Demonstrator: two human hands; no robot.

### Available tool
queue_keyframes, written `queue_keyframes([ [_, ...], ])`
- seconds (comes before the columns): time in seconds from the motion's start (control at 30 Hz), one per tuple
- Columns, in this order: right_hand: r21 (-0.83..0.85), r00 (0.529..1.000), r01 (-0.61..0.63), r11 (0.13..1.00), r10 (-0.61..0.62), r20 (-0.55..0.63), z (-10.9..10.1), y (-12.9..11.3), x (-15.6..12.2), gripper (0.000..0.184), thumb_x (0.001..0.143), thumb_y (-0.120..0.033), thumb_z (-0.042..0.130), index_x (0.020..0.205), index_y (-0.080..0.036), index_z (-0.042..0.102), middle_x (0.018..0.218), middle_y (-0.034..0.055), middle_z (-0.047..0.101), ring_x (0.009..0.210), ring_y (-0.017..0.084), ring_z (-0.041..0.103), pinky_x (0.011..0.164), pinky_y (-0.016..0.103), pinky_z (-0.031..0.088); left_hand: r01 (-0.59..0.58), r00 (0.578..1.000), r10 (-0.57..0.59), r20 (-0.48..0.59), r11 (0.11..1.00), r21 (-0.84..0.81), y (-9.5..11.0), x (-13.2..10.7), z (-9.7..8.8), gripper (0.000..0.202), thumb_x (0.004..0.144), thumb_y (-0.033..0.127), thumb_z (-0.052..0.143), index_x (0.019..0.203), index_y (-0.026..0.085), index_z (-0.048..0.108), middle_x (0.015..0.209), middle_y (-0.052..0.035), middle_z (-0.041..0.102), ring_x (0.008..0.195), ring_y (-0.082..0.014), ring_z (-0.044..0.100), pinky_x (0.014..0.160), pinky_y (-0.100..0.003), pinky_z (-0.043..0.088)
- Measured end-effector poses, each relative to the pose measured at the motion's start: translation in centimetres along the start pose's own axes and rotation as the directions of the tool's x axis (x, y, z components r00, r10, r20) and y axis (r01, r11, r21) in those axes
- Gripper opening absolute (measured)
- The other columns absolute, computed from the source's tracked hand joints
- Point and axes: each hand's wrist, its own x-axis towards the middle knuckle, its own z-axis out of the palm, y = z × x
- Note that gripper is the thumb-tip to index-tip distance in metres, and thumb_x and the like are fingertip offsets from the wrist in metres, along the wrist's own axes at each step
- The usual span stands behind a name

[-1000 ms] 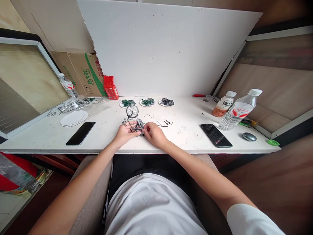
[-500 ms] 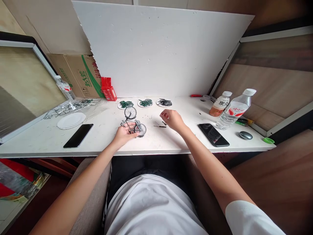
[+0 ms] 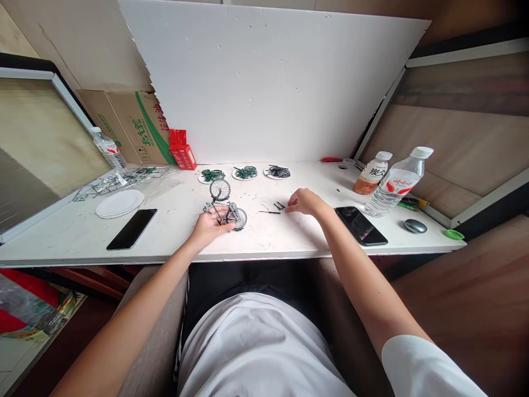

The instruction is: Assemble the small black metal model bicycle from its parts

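A small model bicycle (image 3: 223,215) with dark frame and spoked wheels rests in my left hand (image 3: 209,227), whose fingers lie behind it and whose thumb presses its near side. My right hand (image 3: 305,202) is low over the table, fingertips drawn together beside some small dark parts (image 3: 279,205). Whether anything is pinched in those fingertips is hidden. A thin black rod-like piece (image 3: 270,212) lies just left of these parts.
Behind stand three small plates of model parts: green (image 3: 212,175), green (image 3: 245,173) and black (image 3: 278,172). Phones lie left (image 3: 132,229) and right (image 3: 361,225). Bottles (image 3: 399,182) stand right; white plates (image 3: 120,204) and part frames (image 3: 124,181) lie left.
My right hand has moved right and down to the table, beside the small dark parts. The left hand keeps hold of the model bicycle in the same place.
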Motion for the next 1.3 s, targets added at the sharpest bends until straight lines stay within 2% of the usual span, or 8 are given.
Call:
queue_keyframes([
  [0.4,-0.258,0.999,0.008,0.966,-0.018,-0.034,0.2,-2.3,-1.0,0.022,0.099,-0.034,0.068,0.100,-0.016,0.081,0.096,0.0152,0.079,0.082,0.025,0.072,0.070,0.031,0.044,-0.005,1.000,0.005,0.001,1.000,0.012,0.2,0.0,0.1,0.076,0.061,0.039,0.101,0.125,0.014,0.067,0.111,-0.0134,0.079,0.081,-0.0201,0.072,0.077,-0.037,0.061],
  [0.6,-0.287,0.996,-0.034,0.957,0.009,-0.088,0.7,-2.4,-0.7,0.024,0.100,-0.029,0.059,0.102,-0.013,0.076,0.091,0.0172,0.075,0.082,0.027,0.069,0.066,0.031,0.039,-0.012,1.000,0.012,-0.006,0.999,0.030,-0.1,0.1,0.0,0.077,0.061,0.041,0.101,0.125,0.014,0.067,0.115,-0.0149,0.078,0.085,-0.0218,0.074,0.076,-0.036,0.062],
  [0.8,-0.160,0.940,-0.175,0.971,0.117,-0.322,0.9,-2.8,-0.2,0.025,0.100,-0.024,0.052,0.092,-0.012,0.073,0.088,0.0188,0.074,0.082,0.028,0.068,0.069,0.033,0.041,-0.007,1.000,0.007,-0.007,0.999,0.044,0.0,0.1,0.1,0.078,0.061,0.042,0.100,0.125,0.015,0.067,0.113,-0.0143,0.078,0.083,-0.0221,0.074,0.076,-0.038,0.062],
  [0.87,-0.039,0.928,-0.087,0.995,0.067,-0.367,0.9,-3.2,-0.3,0.033,0.103,-0.026,0.049,0.082,-0.014,0.071,0.081,0.0176,0.074,0.079,0.026,0.069,0.072,0.033,0.045,-0.005,1.000,0.005,-0.001,0.999,0.036,0.0,0.1,0.1,0.077,0.061,0.041,0.100,0.125,0.015,0.066,0.113,-0.0143,0.079,0.083,-0.0222,0.074,0.077,-0.038,0.062],
  [0.93,0.151,0.933,0.108,0.983,-0.048,-0.356,1.1,-3.9,-0.7,0.039,0.105,-0.031,0.049,0.075,-0.016,0.068,0.075,0.0140,0.075,0.073,0.023,0.070,0.075,0.031,0.050,-0.005,1.000,0.005,-0.001,1.000,0.025,0.1,0.1,0.2,0.077,0.060,0.041,0.101,0.124,0.015,0.066,0.114,-0.0148,0.079,0.086,-0.0232,0.075,0.078,-0.038,0.063],
  [1.0,0.373,0.925,0.306,0.876,-0.180,-0.334,1.7,-5.0,-1.1,0.042,0.107,-0.039,0.052,0.075,-0.017,0.067,0.073,0.0102,0.076,0.068,0.020,0.072,0.075,0.030,0.055,-0.004,1.000,0.004,-0.006,1.000,0.018,0.2,0.0,0.2,0.077,0.060,0.041,0.101,0.123,0.015,0.067,0.114,-0.0150,0.079,0.090,-0.0247,0.076,0.080,-0.039,0.064],
  [1.1,0.579,0.896,0.443,0.684,-0.316,-0.313,3.7,-6.9,-1.7,0.040,0.103,-0.049,0.061,0.082,-0.017,0.072,0.078,0.0080,0.079,0.068,0.020,0.075,0.074,0.032,0.060,-0.004,1.000,0.005,-0.008,1.000,0.026,0.3,-0.1,0.3,0.075,0.061,0.041,0.101,0.123,0.015,0.067,0.112,-0.0140,0.079,0.089,-0.0241,0.076,0.082,-0.040,0.064],
  [1.3,0.815,0.852,0.447,0.368,-0.453,-0.263,7.7,-10.1,-2.5,0.046,0.097,-0.062,0.069,0.092,-0.017,0.076,0.090,0.0084,0.081,0.081,0.021,0.078,0.072,0.033,0.066,0.002,1.000,-0.001,-0.012,0.999,0.041,0.0,0.1,0.2,0.074,0.062,0.038,0.101,0.124,0.015,0.067,0.111,-0.0134,0.079,0.086,-0.0233,0.076,0.082,-0.041,0.065],
])
